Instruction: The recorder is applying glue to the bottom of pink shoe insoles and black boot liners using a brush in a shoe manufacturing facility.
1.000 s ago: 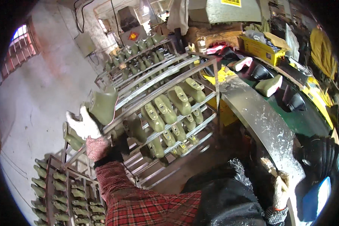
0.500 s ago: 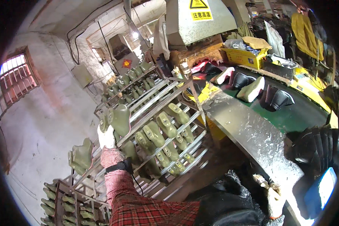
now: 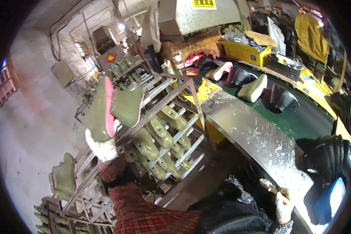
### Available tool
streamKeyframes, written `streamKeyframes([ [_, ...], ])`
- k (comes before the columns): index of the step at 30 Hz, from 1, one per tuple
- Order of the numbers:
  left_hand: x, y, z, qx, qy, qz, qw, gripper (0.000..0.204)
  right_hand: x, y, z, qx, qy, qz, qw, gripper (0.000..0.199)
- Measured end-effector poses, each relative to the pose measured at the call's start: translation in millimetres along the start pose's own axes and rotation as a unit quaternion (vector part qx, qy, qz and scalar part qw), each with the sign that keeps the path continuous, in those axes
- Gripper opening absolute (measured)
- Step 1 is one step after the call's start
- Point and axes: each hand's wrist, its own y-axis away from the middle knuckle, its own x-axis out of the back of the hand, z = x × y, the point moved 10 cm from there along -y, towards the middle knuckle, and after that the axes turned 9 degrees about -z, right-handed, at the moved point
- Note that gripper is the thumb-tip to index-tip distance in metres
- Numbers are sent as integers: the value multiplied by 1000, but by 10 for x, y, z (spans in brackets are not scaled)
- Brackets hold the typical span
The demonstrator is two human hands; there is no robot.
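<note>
My left hand, in a white glove, is closed around an olive-green shoe last above the metal rack. That last is tilted, so its pink sole shows. Just right of it, a second green last with a pink edge stands on the rack's top. At the lower right, my gloved right hand is by the edge of the metal-topped bench. Its fingers are curled, and whatever may be between them is too small to tell.
Several green lasts hang on the metal rack, and others stand at its left end. Dark and pale shoe pieces lie on the green conveyor belt. Stacked black pieces and a blue object are at the right.
My left hand has raised and turned a last, bringing its pink sole into sight. The whole view has shifted slightly. My right hand is nearly still.
</note>
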Motion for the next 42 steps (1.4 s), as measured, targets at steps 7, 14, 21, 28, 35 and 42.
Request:
streamKeyframes([
  [7,-632,811,-868,76,7,-137,988,57,1045,363,-1131,114,139,189,965,24],
  [14,-1594,2394,-2734,481,242,-103,836,56,2705,1507,-1690,-5,233,495,837,29],
  [21,-1413,3844,-3779,695,112,-107,702,47,3104,1291,-1301,-21,379,422,823,23],
  [28,-1253,4467,-3563,837,227,-31,497,51,2950,1696,-1368,38,236,463,854,20],
  [35,-1400,4634,-3799,839,287,-8,463,50,381,-69,-1659,249,301,31,920,22],
  [42,-1359,4593,-3837,829,327,25,454,50,585,-806,-686,3,25,52,998,20],
])
